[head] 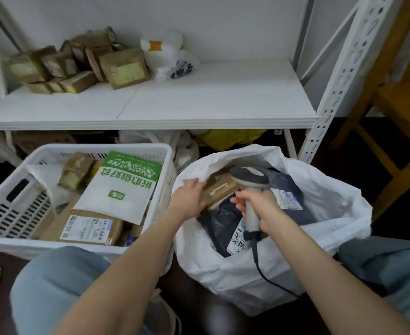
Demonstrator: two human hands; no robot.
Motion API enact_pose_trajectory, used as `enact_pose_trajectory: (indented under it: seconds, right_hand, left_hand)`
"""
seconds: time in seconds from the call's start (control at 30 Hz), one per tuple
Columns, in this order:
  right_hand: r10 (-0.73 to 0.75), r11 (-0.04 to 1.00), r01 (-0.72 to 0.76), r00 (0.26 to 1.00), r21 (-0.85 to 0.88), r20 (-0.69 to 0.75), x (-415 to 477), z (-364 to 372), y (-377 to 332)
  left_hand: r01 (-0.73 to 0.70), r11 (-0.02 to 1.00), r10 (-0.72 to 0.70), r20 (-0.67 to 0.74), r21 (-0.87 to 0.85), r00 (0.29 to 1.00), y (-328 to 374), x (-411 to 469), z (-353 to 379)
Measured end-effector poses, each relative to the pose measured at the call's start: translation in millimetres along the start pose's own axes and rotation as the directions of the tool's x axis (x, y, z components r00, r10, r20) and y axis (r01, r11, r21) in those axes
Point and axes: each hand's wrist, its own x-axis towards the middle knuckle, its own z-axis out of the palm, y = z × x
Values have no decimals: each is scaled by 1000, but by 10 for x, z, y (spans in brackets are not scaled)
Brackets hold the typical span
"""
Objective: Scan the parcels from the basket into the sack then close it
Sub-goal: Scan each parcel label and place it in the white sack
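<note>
A white plastic basket (13,209) stands on the floor at my left, holding a green-and-white mailer (121,187), a labelled cardboard box (90,227) and other parcels. To its right stands an open white sack (320,213) with dark mailers (223,223) inside. My left hand (189,197) holds a small brown cardboard box (219,191) over the sack's mouth. My right hand (259,206) grips the handle of a grey barcode scanner (248,176), its head just above the box. The scanner's cable runs down over the sack's front.
A white metal shelf (199,100) stands behind, with several taped brown boxes (78,61) at its back left and white bags (167,52) beside them. More bags lie under the shelf. A wooden chair (397,112) is at the right. My knees frame the bottom.
</note>
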Motion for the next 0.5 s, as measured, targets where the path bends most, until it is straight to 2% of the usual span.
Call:
enact_pose_trajectory:
  seconds: [0.27, 0.37, 0.5]
  right_hand:
    - [-62, 997, 56, 993, 61, 99, -328, 318, -547]
    - [-31, 997, 19, 987, 79, 158, -398, 459, -568]
    - [-6, 998, -4, 986, 59, 166, -330, 762, -479]
  left_hand:
    - [73, 997, -75, -79, -36, 994, -142, -128, -476]
    - [75, 995, -81, -106, -58, 991, -148, -238, -563]
    - [139, 984, -151, -96, -114, 984, -192, -401, -536]
